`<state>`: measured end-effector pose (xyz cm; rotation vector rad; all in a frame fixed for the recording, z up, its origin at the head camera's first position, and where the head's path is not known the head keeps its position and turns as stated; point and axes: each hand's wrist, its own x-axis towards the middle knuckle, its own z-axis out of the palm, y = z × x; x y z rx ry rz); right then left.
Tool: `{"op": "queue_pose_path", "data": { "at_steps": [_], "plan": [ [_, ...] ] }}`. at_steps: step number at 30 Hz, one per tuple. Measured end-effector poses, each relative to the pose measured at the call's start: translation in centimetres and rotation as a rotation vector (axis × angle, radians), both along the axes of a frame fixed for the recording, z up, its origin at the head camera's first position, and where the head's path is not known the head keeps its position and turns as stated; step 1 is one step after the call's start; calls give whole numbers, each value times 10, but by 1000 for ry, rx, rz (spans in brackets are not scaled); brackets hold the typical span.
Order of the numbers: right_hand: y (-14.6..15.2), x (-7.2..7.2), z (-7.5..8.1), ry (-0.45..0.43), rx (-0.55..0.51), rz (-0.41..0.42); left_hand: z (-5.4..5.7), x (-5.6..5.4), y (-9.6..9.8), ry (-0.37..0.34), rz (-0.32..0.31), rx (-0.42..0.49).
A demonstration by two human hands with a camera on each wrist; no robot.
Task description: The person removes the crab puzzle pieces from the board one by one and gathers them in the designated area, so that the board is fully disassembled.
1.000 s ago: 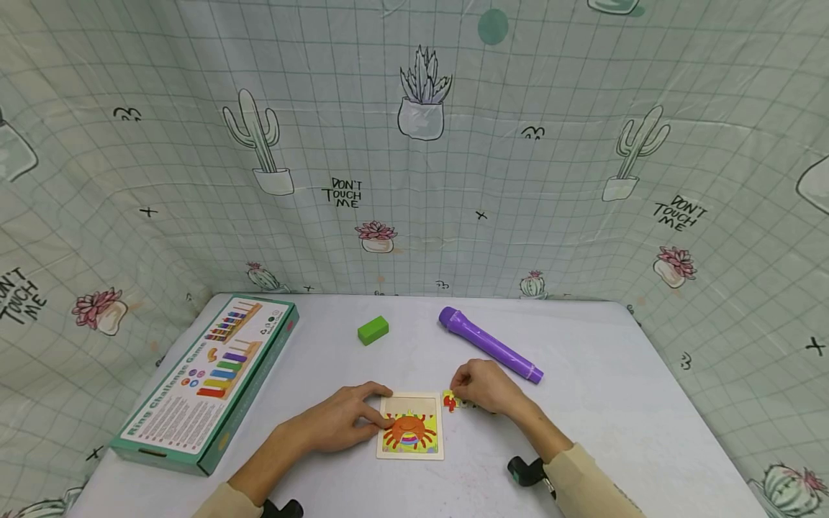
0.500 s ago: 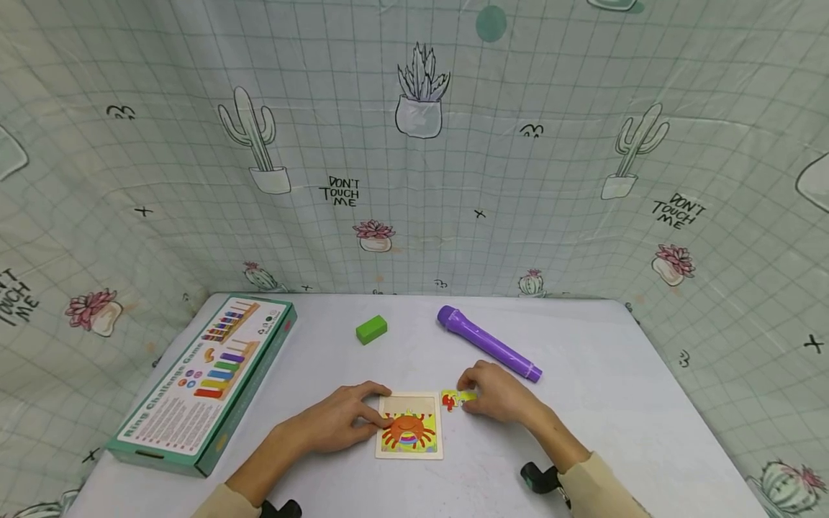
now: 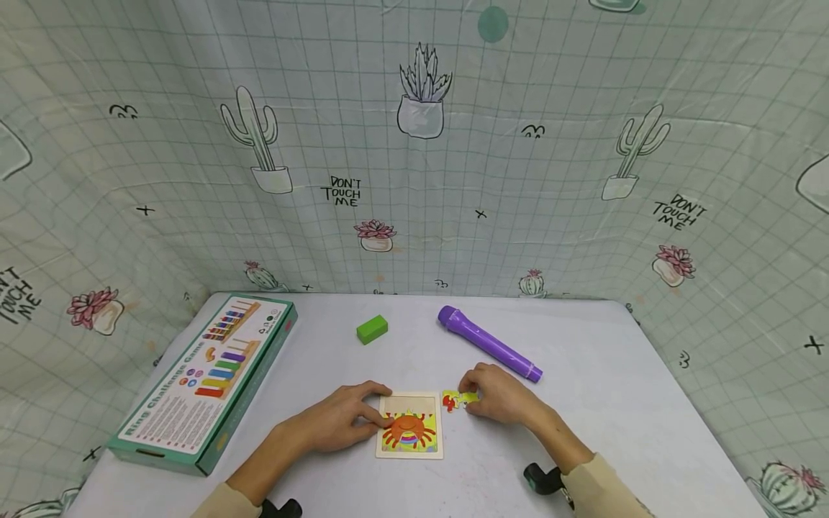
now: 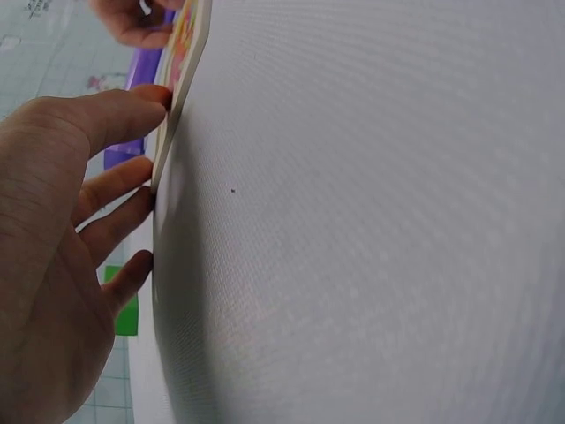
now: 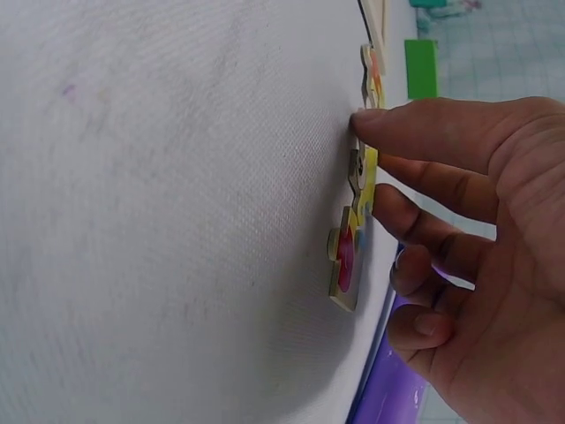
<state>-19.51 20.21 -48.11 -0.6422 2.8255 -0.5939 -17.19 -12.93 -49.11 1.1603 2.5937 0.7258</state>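
Observation:
A square wooden puzzle board lies on the table, its lower part filled with an orange crab picture and its top strip bare wood. My left hand rests at the board's left side, thumb over the picture's edge and extended index finger by the upper left corner. Right of the board, a row of yellow jigsaw pieces lies flat, one bearing a red figure. My right hand pinches a piece in this row between thumb and index finger. A piece with a magenta patch ends the row in the right wrist view.
Behind the right hand lies a purple toy microphone. A green block sits farther back, left of it. The large Ring Challenge Game box covers the table's left side. A patterned cloth hangs behind the table.
My right hand has shifted slightly right along the row, uncovering more of the yellow pieces. The left hand and the board have stayed in place.

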Motion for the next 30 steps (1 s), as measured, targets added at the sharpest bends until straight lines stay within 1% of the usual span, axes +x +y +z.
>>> {"op": "queue_pose_path", "data": {
  "at_steps": [8, 13, 18, 22, 25, 30],
  "plan": [
    [2, 0, 0, 20, 8, 28, 0, -1, 0, 3, -1, -6],
    [2, 0, -1, 12, -2, 37, -1, -1, 0, -4, 2, -6],
    [2, 1, -2, 1, -11, 26, -3, -1, 0, -15, 5, 2],
    [-1, 3, -4, -13, -40, 9, -3, -1, -1, -5, 5, 5],
    [-6, 4, -5, -9, -54, 8, -3, -1, -1, 1, 7, 5],
    [-12, 5, -5, 16, -48, 8, -3, 0, 0, 3, 9, 5]
  ]
}}
